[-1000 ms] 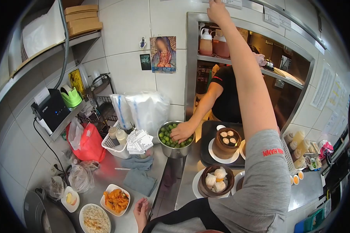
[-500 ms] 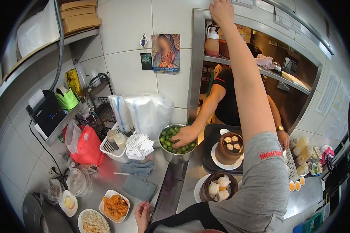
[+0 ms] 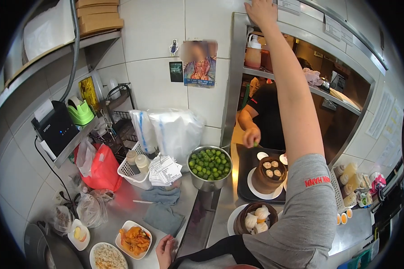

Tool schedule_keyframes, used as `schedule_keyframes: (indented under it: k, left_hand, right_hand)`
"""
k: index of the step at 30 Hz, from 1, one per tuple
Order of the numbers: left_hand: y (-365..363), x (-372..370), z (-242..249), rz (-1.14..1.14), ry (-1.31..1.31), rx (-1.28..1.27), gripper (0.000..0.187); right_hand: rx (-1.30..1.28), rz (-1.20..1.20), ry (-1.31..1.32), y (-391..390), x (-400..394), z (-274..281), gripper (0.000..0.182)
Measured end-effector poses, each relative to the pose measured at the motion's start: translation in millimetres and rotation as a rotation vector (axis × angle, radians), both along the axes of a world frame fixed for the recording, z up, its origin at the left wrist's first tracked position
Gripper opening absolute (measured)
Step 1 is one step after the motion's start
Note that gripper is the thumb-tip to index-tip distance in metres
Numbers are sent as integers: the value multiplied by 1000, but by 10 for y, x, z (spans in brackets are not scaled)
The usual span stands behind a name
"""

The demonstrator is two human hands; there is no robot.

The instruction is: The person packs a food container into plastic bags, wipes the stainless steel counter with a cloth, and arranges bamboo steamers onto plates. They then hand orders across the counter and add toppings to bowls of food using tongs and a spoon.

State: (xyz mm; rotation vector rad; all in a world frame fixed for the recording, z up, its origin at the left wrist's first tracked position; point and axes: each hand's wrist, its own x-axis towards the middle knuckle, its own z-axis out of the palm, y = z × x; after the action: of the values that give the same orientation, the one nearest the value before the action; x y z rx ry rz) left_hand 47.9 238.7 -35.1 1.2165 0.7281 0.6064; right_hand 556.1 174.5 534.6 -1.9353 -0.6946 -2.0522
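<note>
My right hand (image 3: 262, 14) is raised high on an outstretched arm. It rests against the top of the metal window frame (image 3: 241, 20), near a paper slip (image 3: 290, 5); its fingers are laid out, with nothing seen in them. Low in the view, my left hand (image 3: 165, 252) is at the counter with loosely bent fingers and holds nothing visible. Closest to it are a white bowl of orange saucy food (image 3: 135, 240) and grey-blue cloths (image 3: 164, 218). On the right stands a bamboo steamer of white dumplings (image 3: 257, 218).
A metal pot of green citrus fruits (image 3: 209, 165) stands by the window. Beyond it, a co-worker's hand (image 3: 252, 136) holds something small and green above a black tray (image 3: 246, 192) bearing another steamer (image 3: 269, 175). Receipts (image 3: 164, 170), a rice plate (image 3: 107, 256) and a printer (image 3: 57, 127) are leftward.
The co-worker's hand has left the pot and moved right, over the tray, with a small green thing. My right hand stays at the frame; the view has shifted slightly.
</note>
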Motion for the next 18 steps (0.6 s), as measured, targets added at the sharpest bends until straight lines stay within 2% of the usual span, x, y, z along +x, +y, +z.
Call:
schedule_keyframes:
  k: [6,9,12,18]
  left_hand:
    - [140,108,103,-4,8,59,29]
    - [143,123,157,3,-16,45,29]
    - [118,119,282,21,0,18,29]
    - [110,115,243,8,-10,26,29]
  right_hand:
    - [-105,67,72,832,-117,-9,39]
    - [-142,12,121,1190,-195,54,44]
    - [-63,82,112,1341,-241,134,44]
    - [-95,38,303,1176,-342,158,42]
